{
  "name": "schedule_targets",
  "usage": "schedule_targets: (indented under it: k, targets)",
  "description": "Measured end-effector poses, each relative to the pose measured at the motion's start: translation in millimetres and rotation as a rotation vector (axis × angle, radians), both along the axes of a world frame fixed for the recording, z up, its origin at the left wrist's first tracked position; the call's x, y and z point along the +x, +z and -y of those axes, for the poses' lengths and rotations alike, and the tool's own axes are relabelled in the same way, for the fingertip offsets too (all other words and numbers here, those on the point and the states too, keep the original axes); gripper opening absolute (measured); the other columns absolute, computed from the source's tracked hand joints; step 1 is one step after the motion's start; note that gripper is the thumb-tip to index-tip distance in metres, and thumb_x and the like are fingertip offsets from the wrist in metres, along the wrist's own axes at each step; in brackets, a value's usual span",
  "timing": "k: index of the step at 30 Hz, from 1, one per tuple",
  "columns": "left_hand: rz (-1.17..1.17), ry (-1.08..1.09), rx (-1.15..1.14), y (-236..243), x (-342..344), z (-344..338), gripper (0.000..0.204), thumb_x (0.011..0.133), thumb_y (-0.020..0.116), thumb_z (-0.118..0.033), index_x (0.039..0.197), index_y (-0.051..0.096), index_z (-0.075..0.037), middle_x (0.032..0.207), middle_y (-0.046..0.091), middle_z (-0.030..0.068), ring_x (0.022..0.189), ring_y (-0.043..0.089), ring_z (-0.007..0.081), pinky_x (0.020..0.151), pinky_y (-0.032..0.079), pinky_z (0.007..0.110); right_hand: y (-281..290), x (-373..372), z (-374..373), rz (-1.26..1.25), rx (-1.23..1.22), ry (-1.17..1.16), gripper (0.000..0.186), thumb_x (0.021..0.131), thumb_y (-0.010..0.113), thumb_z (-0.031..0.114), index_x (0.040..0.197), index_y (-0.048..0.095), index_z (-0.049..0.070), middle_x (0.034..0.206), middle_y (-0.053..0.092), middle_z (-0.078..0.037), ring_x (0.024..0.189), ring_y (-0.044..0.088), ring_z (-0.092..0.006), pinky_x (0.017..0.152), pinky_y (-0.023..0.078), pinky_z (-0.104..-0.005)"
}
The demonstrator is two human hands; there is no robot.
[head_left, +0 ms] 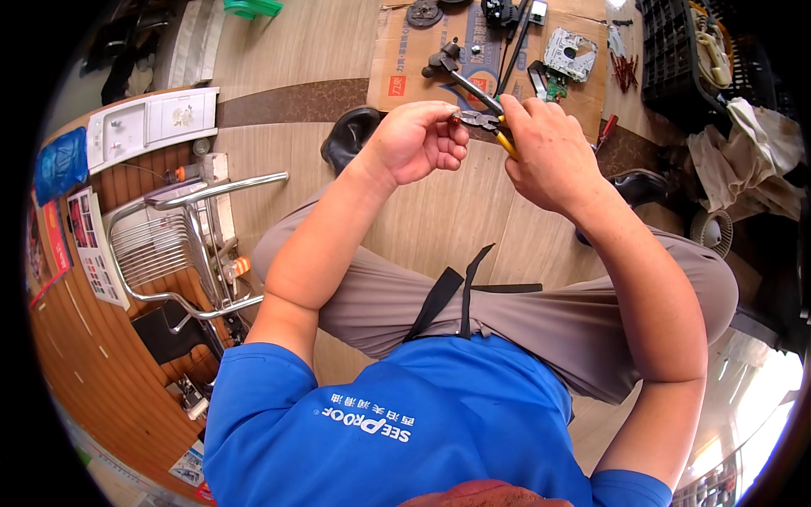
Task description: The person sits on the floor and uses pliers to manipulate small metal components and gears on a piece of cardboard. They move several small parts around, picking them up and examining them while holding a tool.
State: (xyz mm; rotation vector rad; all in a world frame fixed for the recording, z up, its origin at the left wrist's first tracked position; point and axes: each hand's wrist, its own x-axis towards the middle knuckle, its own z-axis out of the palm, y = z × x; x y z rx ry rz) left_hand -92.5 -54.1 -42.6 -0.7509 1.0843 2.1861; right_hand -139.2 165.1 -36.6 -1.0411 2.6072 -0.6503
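Observation:
My left hand (416,142) has thumb and forefinger pinched on a small red piece (456,119), too small to identify. My right hand (547,150) grips pliers (478,121) with yellow handles, their jaws at the small piece beside my left fingertips. Just beyond, a dark metal tool with a long shaft (466,83) lies on the cardboard sheet (401,46), its far end partly behind the pliers and my right hand. A silver metal plate (571,52) and a green circuit board (555,87) also lie there.
A black plastic crate (663,63) and crumpled cloths (743,160) are on the right, near a small fan (710,231). A red screwdriver (606,131) lies by the cardboard. On the left stand a chrome-framed chair (169,241) and a white panel (150,127). My black shoes (346,139) flank my hands.

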Motion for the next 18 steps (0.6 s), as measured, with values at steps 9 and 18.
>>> schedule_targets:
  k: [9,18]
  targets:
    - [0.021,-0.008,-0.017,-1.5,0.3,-2.0,0.023,0.097,0.046,-0.024,0.086,0.057,-0.007,0.077,0.063,0.0065,0.066,0.061,0.0194,0.059,0.049,0.032,-0.8,-0.5,-0.6,0.011,0.009,-0.013,0.047,0.076,0.061,0.010,0.121,0.050,-0.001,0.098,0.061,-0.017,0.096,0.059,-0.0325,0.081,0.048,-0.0434]
    - [0.015,-0.015,-0.033,-2.0,0.0,-2.9,0.024,0.097,0.046,-0.025,0.085,0.057,-0.007,0.076,0.062,0.0058,0.066,0.060,0.0186,0.059,0.048,0.031,-0.5,-1.2,-1.4,0.020,0.012,-0.020,0.045,0.076,0.061,0.010,0.119,0.051,-0.001,0.098,0.061,-0.018,0.096,0.059,-0.0330,0.081,0.049,-0.0438]
